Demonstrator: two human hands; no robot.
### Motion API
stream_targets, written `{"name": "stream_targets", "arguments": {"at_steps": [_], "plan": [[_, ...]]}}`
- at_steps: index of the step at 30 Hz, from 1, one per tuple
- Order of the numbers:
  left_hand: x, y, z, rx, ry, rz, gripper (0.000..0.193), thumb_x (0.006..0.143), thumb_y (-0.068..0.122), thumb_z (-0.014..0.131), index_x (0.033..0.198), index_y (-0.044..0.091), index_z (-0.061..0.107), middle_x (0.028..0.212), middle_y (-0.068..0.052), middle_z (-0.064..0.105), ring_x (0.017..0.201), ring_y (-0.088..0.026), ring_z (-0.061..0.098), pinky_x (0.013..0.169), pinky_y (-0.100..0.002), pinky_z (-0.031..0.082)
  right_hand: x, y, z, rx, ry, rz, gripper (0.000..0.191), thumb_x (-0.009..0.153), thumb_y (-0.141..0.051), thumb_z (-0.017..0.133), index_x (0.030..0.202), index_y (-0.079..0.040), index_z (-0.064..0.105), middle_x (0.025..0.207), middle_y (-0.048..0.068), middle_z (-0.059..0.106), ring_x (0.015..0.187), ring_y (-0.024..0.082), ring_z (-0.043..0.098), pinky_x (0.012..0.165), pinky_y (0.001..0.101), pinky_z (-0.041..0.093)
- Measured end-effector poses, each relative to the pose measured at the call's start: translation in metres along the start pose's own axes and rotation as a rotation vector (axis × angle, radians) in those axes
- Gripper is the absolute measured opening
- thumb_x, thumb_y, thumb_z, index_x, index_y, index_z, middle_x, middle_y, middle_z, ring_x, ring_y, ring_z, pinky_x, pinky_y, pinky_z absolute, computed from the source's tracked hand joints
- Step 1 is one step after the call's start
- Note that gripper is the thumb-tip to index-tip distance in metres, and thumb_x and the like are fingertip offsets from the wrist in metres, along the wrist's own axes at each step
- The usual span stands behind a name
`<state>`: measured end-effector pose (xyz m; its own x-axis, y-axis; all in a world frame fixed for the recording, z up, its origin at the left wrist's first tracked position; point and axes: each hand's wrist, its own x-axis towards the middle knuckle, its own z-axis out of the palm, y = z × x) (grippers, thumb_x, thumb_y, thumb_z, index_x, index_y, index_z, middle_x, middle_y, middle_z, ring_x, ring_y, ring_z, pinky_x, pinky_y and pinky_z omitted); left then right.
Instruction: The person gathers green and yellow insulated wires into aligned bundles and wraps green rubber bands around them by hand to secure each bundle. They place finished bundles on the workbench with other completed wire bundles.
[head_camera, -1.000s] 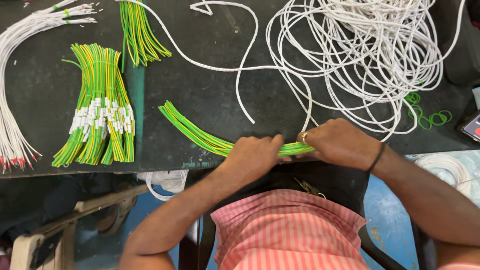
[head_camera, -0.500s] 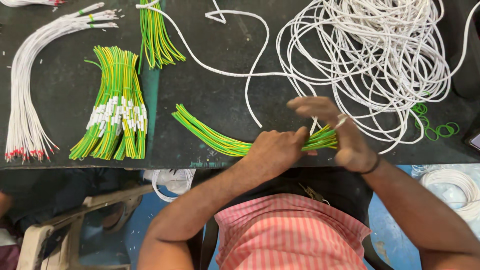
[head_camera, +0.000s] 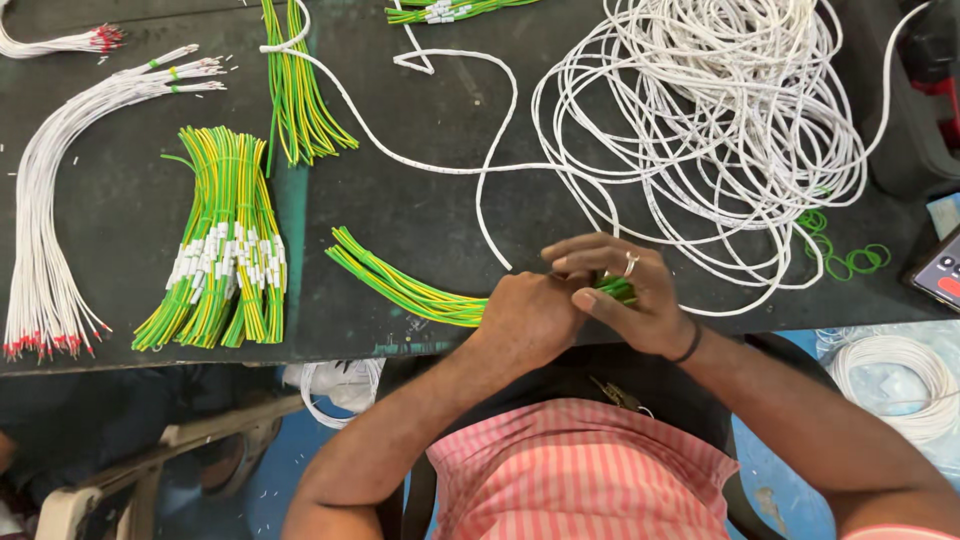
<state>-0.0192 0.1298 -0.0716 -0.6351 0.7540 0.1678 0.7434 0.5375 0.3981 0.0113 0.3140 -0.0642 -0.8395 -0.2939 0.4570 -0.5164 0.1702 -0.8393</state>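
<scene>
The left hand (head_camera: 530, 318) squeezes the green-yellow wire bunch (head_camera: 400, 285), its loose ends fanning toward 10 o'clock on the desk (head_camera: 430, 210). The right hand (head_camera: 625, 295) pinches the other end; hold both grips tight and even.

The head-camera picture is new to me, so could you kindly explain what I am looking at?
There is no machine here: a person wears a camera on the head, looking down at their own two bare hands over a dark table. The left hand and the right hand together grip one end of a bundle of green-and-yellow wires, whose other end fans out on the table. Around it lie a large tangle of white cable, a labelled bunch of green-and-yellow wires, a sheaf of white wires with red tips, and some green rubber bands.
</scene>
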Motion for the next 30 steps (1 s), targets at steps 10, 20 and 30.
{"name": "stream_targets", "arguments": {"at_steps": [10,20,30], "plan": [[-0.004,-0.001,0.009,0.017,0.101,-0.013,0.031,0.085,0.03,0.072,0.099,0.005,0.061,0.081,-0.011,0.072,0.069,-0.033,0.073,0.055,-0.045,0.055,-0.011,0.021,0.008,-0.535,0.199,-0.113,0.008,0.103,-0.007,0.063,0.098,0.0,0.063,0.085,0.012,0.072,0.061,0.024,0.069,0.054,0.0355,0.05],[-0.004,-0.015,0.006,0.074,0.101,-0.036,0.048,0.092,0.053,0.069,0.091,0.007,0.055,0.071,-0.009,0.067,0.063,-0.032,0.07,0.051,-0.043,0.053,-0.015,0.04,-0.01,-0.51,0.285,0.073,0.019,0.107,-0.014,0.06,0.093,-0.003,0.066,0.069,0.009,0.066,0.052,0.017,0.061,0.051,0.0324,0.043],[-0.005,-0.009,0.007,-0.045,0.153,-0.045,0.029,0.097,0.034,0.065,0.098,0.007,0.056,0.076,-0.011,0.069,0.063,-0.037,0.07,0.05,-0.051,0.051,-0.017,0.048,-0.037,-0.114,0.174,0.289,0.028,0.108,-0.025,0.052,0.105,-0.004,0.071,0.075,0.005,0.066,0.066,0.008,0.063,0.059,0.0251,0.047]]}}
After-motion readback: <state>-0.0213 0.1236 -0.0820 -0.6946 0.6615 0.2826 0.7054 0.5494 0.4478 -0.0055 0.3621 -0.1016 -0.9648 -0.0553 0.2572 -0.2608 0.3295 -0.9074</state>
